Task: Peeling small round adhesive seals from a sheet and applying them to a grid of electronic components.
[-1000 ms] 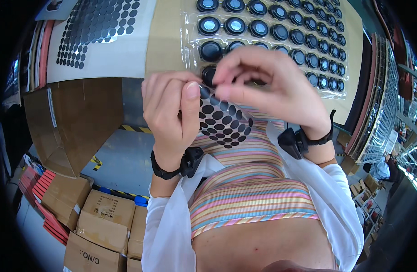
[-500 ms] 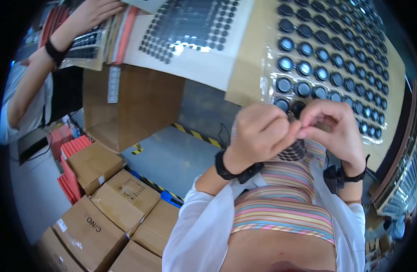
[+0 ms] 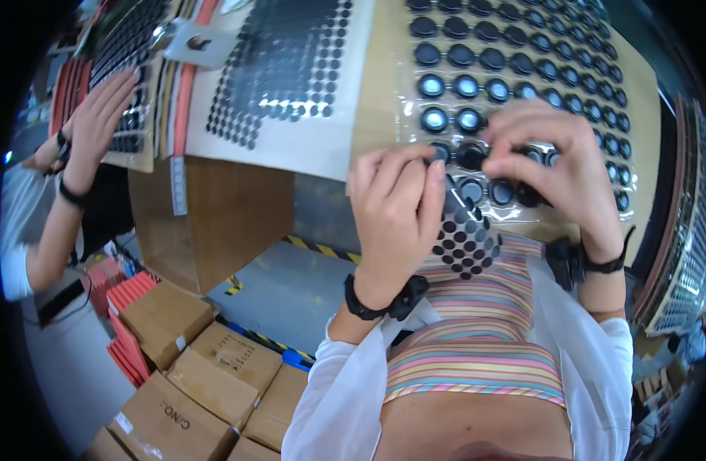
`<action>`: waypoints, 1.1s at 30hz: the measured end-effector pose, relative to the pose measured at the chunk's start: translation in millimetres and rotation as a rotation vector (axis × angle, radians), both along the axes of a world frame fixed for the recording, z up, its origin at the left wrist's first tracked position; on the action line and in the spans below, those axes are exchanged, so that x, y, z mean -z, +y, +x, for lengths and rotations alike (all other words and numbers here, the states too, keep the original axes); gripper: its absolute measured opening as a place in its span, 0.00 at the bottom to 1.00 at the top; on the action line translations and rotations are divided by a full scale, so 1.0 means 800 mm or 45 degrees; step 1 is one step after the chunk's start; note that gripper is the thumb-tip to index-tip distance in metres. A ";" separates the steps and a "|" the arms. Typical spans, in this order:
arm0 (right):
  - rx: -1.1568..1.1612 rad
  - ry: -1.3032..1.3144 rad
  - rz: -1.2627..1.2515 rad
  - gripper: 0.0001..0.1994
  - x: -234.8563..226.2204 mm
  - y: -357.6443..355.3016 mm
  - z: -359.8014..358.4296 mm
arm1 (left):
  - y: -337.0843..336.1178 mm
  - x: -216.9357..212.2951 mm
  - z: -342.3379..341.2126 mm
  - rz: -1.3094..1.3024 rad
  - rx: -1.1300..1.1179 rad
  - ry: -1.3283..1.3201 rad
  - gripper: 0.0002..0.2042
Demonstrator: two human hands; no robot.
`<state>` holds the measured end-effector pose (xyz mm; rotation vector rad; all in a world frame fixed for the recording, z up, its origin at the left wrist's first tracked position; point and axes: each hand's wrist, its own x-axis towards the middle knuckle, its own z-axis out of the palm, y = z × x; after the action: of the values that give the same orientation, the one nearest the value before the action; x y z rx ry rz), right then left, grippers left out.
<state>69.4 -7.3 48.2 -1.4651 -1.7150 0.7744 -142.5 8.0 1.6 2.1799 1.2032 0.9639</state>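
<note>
My left hand is closed at the near left corner of a clear plastic tray. Its thumb and fingers grip a clear sheet of black round stickers, which hangs down in front of my striped top. My right hand is over the tray's near rows, thumb and forefinger pinched close to a black round cap. Anything tiny between those fingertips is too small to make out. Rows of black round caps with shiny tops fill the tray. My right hand hides some of them.
Another sheet of black dots lies on the white tabletop to the left. A co-worker's hands are beside upright boards at far left. Cardboard boxes stand on the floor, lower left. A large open carton is under the table.
My hands, together at the sticker sheet before, have parted. The right has moved up and over the caps, while the left keeps the sheet. The co-worker's hands have shifted, and the view has turned slightly.
</note>
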 end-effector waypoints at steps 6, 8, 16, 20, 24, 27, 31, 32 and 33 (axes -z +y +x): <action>0.133 -0.318 0.081 0.06 0.029 0.025 0.015 | 0.002 0.006 0.019 0.057 0.169 0.089 0.12; 0.130 -0.327 0.075 0.06 0.034 0.027 0.014 | 0.002 0.008 0.024 0.068 0.206 0.104 0.12; 0.148 -0.260 0.107 0.06 0.048 0.030 0.010 | 0.005 0.015 0.025 0.128 0.173 0.155 0.08; 0.135 -0.267 0.120 0.07 0.052 0.031 0.009 | 0.005 0.016 0.025 0.119 0.178 0.166 0.08; 0.169 -0.341 0.162 0.07 0.052 0.031 0.005 | 0.005 0.018 0.025 0.116 0.176 0.153 0.08; 0.179 -0.415 0.177 0.07 0.050 0.028 0.002 | 0.008 0.018 0.025 0.112 0.183 0.140 0.09; 0.234 -0.457 0.300 0.07 0.030 0.010 -0.004 | 0.006 0.015 0.019 0.056 0.139 0.072 0.09; 0.137 -0.120 -0.071 0.07 0.016 0.002 -0.006 | 0.006 0.019 0.016 0.105 0.110 0.019 0.10; 0.038 0.221 -0.435 0.07 0.008 -0.006 -0.006 | 0.005 0.019 0.014 0.105 0.114 0.022 0.10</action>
<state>64.8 -12.3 41.9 -1.5893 -1.4779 1.1868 -131.2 12.1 -13.7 2.2899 1.0815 0.9744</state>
